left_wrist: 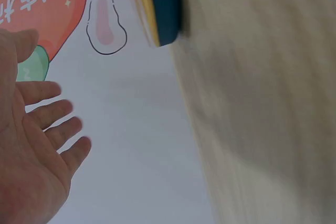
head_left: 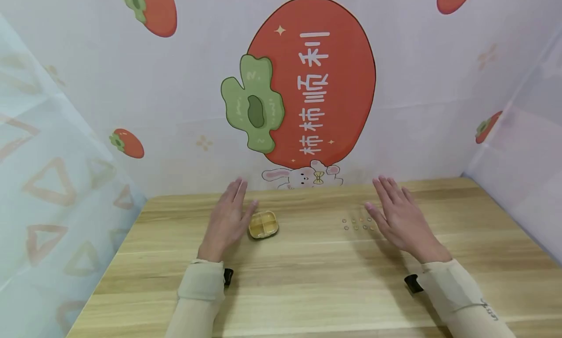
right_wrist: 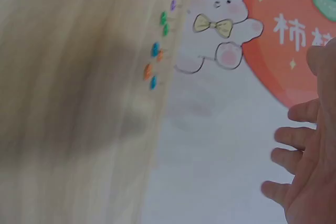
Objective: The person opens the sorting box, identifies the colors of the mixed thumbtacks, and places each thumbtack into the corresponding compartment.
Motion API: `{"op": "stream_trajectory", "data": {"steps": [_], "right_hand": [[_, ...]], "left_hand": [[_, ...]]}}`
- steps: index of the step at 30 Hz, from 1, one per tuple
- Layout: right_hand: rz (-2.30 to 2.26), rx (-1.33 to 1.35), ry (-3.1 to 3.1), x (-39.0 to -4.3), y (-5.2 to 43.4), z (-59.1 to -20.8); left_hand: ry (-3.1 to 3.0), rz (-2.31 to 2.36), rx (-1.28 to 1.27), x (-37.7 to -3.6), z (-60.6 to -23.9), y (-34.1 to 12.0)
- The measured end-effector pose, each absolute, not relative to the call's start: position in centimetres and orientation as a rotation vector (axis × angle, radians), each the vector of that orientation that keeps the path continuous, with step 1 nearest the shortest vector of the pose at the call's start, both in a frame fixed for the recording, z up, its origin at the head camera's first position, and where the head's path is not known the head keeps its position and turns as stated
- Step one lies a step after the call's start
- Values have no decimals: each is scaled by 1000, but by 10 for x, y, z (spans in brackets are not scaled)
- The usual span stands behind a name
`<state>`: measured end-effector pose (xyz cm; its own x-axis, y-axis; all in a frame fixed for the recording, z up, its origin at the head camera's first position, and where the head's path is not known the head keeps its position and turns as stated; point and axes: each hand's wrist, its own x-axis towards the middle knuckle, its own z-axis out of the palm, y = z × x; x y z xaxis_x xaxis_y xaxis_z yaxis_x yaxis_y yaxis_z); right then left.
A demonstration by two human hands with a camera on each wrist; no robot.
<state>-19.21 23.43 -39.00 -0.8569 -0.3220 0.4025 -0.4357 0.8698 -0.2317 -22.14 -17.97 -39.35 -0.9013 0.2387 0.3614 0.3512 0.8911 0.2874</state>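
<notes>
Left hand [head_left: 225,221] straight-fingered beside four-part tray [head_left: 262,236], right hand [head_left: 403,221] straight-fingered near coloured pieces [right_wrist: 155,49], wall print [head_left: 340,84] reading 柿柿顺利

The table [head_left: 316,289] is showing smooth, softly shining wood grain. The compartmented tray [head_left: 264,224] is presenting a glossy, plastic-looking surface. The printed backdrop [head_left: 193,79] is displaying a matt, lightly creased, cloth-like finish. The sleeves [head_left: 202,282] are exhibiting matt fabric. The coloured pieces [right_wrist: 155,49] are appearing too blurred to classify.

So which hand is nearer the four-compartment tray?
Left: the left hand is just left of the four-compartment tray; the right hand is well to its right.
</notes>
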Motion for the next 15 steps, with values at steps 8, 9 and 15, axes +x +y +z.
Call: {"op": "stream_trajectory", "data": {"steps": [8,9,15], "right_hand": [[498,532,-2830,-196,202,-379],[502,538,-2833,-196,197,-379],[498,607,-2819,-197,176,-374]], "left_hand": [[-2826,-556,-449,-230,-391,-168],[-2841,-568,-448,-231,-391,-166],[-2921,-605,-480,-230,-389,-163]]}}
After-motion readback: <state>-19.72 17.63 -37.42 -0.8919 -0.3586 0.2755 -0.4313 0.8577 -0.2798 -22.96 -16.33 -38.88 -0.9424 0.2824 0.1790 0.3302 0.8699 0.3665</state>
